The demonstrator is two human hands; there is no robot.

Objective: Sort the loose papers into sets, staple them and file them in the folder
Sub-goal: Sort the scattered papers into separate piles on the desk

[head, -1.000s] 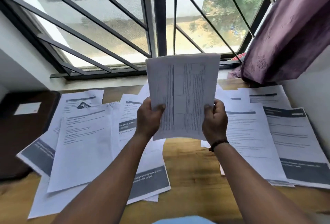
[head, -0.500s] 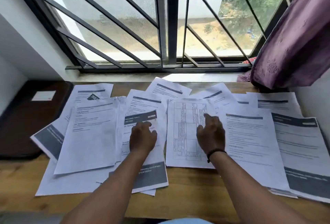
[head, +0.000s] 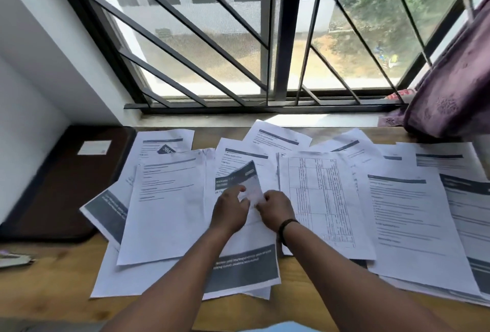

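Several loose printed sheets lie spread over the wooden table (head: 61, 286). A sheet with a dark header band (head: 245, 175) sits in the middle pile; its near right corner is lifted and blurred. My left hand (head: 229, 212) and my right hand (head: 275, 209) meet over that sheet, and both pinch its raised edge. A set with a printed table (head: 318, 199) lies flat just right of my right hand. A dark brown folder (head: 61, 186) rests shut at the table's left end.
More sheets (head: 408, 220) overlap along the right side, up to the edge. A purple curtain (head: 450, 88) hangs at the far right over the sill. A barred window (head: 273, 40) runs behind the table. A small grey object (head: 13, 258) lies at the left edge.
The table-printed set went from held up in both hands to lying flat on the table. Both hands then moved together onto the dark-banded sheet and lifted its edge.
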